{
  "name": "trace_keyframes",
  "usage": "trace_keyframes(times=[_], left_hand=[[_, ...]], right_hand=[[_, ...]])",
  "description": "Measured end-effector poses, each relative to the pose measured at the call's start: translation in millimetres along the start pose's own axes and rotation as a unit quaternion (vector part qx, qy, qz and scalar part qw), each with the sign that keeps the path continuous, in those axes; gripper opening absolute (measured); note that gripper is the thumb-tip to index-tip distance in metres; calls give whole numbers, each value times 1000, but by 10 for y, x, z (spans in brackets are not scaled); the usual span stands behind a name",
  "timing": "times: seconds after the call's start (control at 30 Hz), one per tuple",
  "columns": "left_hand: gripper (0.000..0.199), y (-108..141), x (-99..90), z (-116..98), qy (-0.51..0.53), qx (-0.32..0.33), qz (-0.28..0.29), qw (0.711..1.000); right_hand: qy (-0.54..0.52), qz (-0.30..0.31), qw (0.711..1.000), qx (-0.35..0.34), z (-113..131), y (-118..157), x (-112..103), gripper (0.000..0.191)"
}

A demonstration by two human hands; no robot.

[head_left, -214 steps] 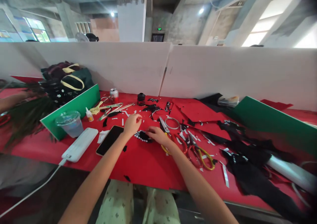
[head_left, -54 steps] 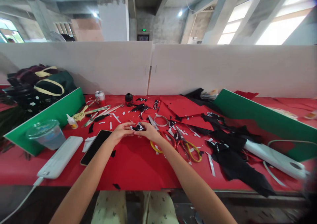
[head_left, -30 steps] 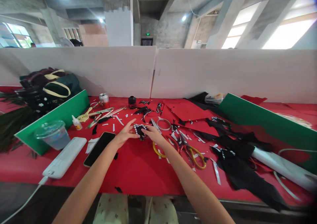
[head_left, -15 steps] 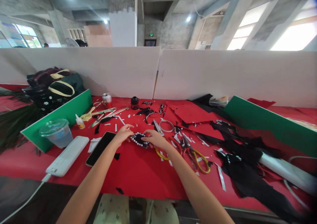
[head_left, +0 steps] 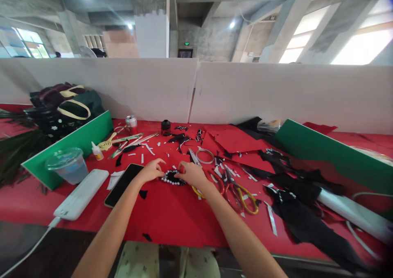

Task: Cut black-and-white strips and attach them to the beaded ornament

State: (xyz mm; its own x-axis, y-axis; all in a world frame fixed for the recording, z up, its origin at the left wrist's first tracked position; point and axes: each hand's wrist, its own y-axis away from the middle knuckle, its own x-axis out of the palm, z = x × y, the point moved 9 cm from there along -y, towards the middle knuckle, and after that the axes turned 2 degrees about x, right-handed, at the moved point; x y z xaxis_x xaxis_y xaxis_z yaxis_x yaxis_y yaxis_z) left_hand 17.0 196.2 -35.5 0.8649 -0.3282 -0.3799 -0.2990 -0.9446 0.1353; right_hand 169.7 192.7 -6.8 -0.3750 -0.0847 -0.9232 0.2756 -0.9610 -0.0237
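Observation:
A small black fabric piece edged with pearl-like beads (head_left: 172, 182) lies low over the red tabletop, between my two hands. My left hand (head_left: 152, 171) pinches its left end, thumb at the beads and index finger arched above. At the opposite end, my right hand (head_left: 193, 175) grips the piece with thumb and fingertips, which hide part of that edge. Just beyond my right hand are silver scissors (head_left: 194, 157) and a roll of tape or ring (head_left: 205, 156). Yellow-handled scissors (head_left: 248, 200) and red-handled ones (head_left: 217, 181) lie to its right.
Left of my arms lie a phone (head_left: 124, 184), a white power bank (head_left: 82, 194) and a lidded plastic cup (head_left: 70, 165). Black fabric (head_left: 302, 212) and a white roll (head_left: 353, 212) occupy the right. Green boards (head_left: 70, 151) flank the area; a white partition (head_left: 147, 89) stands behind.
The beaded piece has tilted flatter and its opening looks narrower. My left index finger has lifted, and my right hand's fingers have shifted along the edge. The view has moved slightly.

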Motion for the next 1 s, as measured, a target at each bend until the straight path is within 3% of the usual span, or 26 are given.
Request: trace_keyframes(times=[0.13, 0.4, 0.67, 0.8, 1.0], left_hand=[[55, -28, -38, 28, -4, 11, -20, 1000], [54, -5, -98, -48, -28, 28, -53, 998], [51, 12, -193, -269, -69, 129, -142, 979], [36, -5, -63, -322, -165, 174, -107, 965], [29, -14, 4, -303, -239, 168, -77, 953]], right_hand=[[-7, -1, 1000, -8, 13, 21, -23, 25], [-11, -37, 999, -22, 15, 17, -87, 14], [38, -29, 998, -30, 9, 11, -41, 10], [46, -49, 998, -19, 6, 16, -94, 11], [16, -176, 984, 11, -84, 188, -384, 18]])
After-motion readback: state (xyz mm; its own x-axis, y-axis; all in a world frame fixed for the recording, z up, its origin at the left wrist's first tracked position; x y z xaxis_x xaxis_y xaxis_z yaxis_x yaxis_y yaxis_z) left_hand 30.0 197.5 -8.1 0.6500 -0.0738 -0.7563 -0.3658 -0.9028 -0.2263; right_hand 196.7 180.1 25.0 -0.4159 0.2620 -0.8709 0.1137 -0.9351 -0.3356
